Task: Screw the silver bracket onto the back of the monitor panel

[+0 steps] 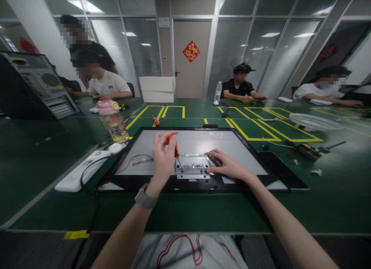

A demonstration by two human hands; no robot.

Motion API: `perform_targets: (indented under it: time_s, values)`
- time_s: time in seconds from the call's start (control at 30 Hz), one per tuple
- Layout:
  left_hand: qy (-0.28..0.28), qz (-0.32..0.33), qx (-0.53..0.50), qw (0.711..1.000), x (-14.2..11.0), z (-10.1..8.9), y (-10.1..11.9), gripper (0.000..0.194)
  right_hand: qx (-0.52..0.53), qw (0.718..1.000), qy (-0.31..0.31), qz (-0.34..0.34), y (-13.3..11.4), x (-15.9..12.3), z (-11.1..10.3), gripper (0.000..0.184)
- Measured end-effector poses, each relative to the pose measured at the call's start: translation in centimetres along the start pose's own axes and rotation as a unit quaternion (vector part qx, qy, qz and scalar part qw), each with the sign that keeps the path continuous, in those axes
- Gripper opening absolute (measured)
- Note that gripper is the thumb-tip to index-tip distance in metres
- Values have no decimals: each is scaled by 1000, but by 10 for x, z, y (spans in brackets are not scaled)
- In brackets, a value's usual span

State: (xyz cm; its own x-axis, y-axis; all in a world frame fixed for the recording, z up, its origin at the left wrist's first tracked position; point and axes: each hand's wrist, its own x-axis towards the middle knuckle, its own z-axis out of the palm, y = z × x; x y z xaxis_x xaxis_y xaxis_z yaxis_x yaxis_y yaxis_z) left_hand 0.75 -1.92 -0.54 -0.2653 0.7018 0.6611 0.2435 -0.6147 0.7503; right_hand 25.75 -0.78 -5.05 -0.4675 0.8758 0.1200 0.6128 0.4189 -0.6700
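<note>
A flat display panel (191, 141) with a black frame lies on the green table in front of me. On its near middle sits a metal bracket (193, 176) with a row of connector ports. My left hand (164, 157) grips an orange and black screwdriver (177, 150) from above, its shaft slanting down to the left part of the bracket. My right hand (224, 164) rests at the bracket's right end, fingers spread and partly bent over its edge. Thin wires (135, 159) lie on the panel left of my left hand. The screwdriver's tip is too small to make out.
Left of the panel are a white power bank-like case (82, 170), a black cable and a pink-lidded bottle (111, 120). A dark flat piece (282, 170) and a tool (308, 150) lie right. A computer case (37, 83) stands far left; several people sit or stand beyond.
</note>
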Motion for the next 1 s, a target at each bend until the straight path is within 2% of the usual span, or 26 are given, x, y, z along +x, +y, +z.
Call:
perform_targets:
  time_s: [0.2, 0.4, 0.47, 0.6, 0.77, 0.9, 1.0]
  values:
    - [3, 2, -25, 1000, 0, 2, -1, 13, 4, 1000, 2, 4, 1, 0, 0, 63]
    - [-95, -38, -124, 987, -3, 2, -4, 30, 5, 1000, 2, 5, 1, 0, 0, 64]
    - [-86, -27, -120, 989, -4, 2, -3, 26, 4, 1000, 2, 4, 2, 0, 1, 63]
    - [-62, 10, -45, 997, -4, 2, -1, 17, 1, 1000, 11, -13, 6, 1, 2, 61]
    - [-35, -27, -79, 996, -1, 3, -3, 25, 1, 1000, 10, -12, 8, 1, 3, 62]
    - [-48, 8, -56, 997, -2, 3, 0, 14, 1, 1000, 11, -11, 6, 1, 2, 64]
    - [-69, 3, -51, 996, -3, 3, 2, 16, 3, 1000, 6, 3, 3, 0, 2, 64]
